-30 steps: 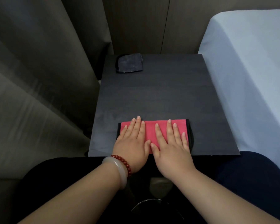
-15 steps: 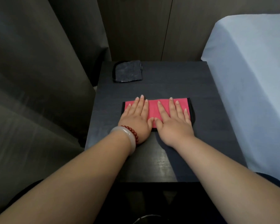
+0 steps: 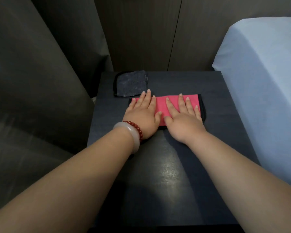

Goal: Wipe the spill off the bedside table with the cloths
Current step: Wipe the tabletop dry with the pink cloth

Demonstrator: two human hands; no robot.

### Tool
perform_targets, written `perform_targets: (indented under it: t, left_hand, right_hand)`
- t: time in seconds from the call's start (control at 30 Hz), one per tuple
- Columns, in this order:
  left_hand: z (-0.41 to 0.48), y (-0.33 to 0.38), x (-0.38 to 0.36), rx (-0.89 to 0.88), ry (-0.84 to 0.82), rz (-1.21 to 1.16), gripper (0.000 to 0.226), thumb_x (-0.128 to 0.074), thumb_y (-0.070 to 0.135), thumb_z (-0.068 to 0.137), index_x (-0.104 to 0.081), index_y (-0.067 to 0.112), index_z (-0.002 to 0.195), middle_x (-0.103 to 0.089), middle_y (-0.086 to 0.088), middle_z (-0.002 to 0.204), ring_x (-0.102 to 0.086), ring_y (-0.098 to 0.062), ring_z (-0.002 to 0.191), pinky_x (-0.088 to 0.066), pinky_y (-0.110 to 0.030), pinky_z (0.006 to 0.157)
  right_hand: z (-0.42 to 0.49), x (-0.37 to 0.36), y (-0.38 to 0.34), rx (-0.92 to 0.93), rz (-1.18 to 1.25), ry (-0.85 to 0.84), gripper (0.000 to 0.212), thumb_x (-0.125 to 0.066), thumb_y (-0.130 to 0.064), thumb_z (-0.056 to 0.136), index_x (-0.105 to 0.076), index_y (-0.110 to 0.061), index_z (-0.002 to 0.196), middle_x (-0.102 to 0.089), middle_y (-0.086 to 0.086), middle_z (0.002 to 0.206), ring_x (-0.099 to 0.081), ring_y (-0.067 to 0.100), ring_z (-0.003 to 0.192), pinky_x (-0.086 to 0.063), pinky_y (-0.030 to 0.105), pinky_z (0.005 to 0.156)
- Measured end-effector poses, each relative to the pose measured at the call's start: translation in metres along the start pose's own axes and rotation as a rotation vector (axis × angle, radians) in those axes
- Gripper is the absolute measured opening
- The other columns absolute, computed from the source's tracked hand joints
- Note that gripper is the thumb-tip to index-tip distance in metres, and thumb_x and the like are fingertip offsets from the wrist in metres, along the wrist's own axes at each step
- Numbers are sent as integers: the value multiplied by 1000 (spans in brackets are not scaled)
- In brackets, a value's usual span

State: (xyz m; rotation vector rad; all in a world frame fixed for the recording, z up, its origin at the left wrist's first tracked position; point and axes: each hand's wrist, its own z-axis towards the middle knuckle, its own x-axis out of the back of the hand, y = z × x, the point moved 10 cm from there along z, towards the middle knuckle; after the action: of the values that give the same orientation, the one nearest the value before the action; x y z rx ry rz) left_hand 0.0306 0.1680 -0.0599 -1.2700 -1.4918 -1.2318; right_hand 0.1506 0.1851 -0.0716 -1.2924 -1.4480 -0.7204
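Red cloth (image 3: 161, 106) lies folded mid-tabletop (image 3: 225, 132), just before the dark cloth (image 3: 132, 85) at the back left, pinned under left hand (image 3: 142, 115) and right hand (image 3: 183, 120), each grip flat, fingers spread, mid-wipe; next, I judge, comes an even pull toward the near edge.

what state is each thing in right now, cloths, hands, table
pink cloth: folded flat on the table, pinned under both palms
dark cloth: folded, lying untouched at the table's far left corner
left hand: open, flat on the pink cloth
right hand: open, flat on the pink cloth
bedside table: dark top, glossy sheen near the front; no clear spill visible
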Motion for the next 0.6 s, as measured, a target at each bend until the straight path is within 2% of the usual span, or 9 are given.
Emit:
perform_targets:
  t: [0.07,0.13,0.2,0.3,0.37,0.43,0.53,0.6]
  left_hand:
    - [7,-10,23,5,127,23,62,-21,41,100,-4,14,153,8,-4,161,9,-17,147,5,-38,118]
    - [24,-23,36,22,176,42,61,-23,39,100,-4,16,154,7,-4,161,9,-20,147,3,-39,119]
    - [44,-36,35,52,135,45,60,-23,39,101,-2,20,154,9,-4,161,10,-20,147,2,-40,119]
    - [59,-54,24,92,59,43,60,-19,43,101,1,23,153,13,-2,161,13,-19,147,3,-39,119]
    - [60,-58,21,82,69,43,59,-18,45,100,-1,25,153,9,-1,161,9,-18,147,1,-38,119]
    - [59,-62,23,63,69,25,58,-17,46,100,-6,25,153,3,-1,162,4,-18,148,-2,-38,119]
    - [56,-79,31,90,53,-8,56,-16,46,101,-13,25,153,-3,-1,162,-1,-19,148,-4,-38,119]
    - [53,-89,32,111,56,-7,56,-16,46,101,-13,26,153,-4,0,162,-2,-19,148,-4,-38,119]
  right_hand:
    - [-2,8,-2,1,51,57,60,-24,-48,93,-2,-40,148,17,2,158,19,23,143,10,45,116]
    - [-5,13,-8,-34,61,157,63,-26,-51,93,-7,-32,150,13,8,158,17,29,143,10,46,116]
    - [-5,10,-16,-116,53,219,70,-21,-58,93,-4,-23,151,12,16,157,18,35,142,9,49,115]
    - [1,-1,-21,-221,22,207,85,-10,-71,86,9,-17,150,17,23,154,22,40,140,11,53,113]
    - [11,-2,-21,-170,-27,179,87,-9,-74,84,13,-20,149,20,20,154,23,38,140,12,53,113]
    - [21,1,-17,-37,-64,130,87,-11,-77,82,13,-27,148,22,12,155,23,32,141,13,50,114]
    - [33,10,-6,143,-135,-26,83,-20,-78,81,14,-39,146,25,0,155,25,24,141,15,48,113]
    - [34,18,-3,130,-152,-76,82,-30,-70,85,13,-38,147,24,0,155,25,25,141,16,50,112]
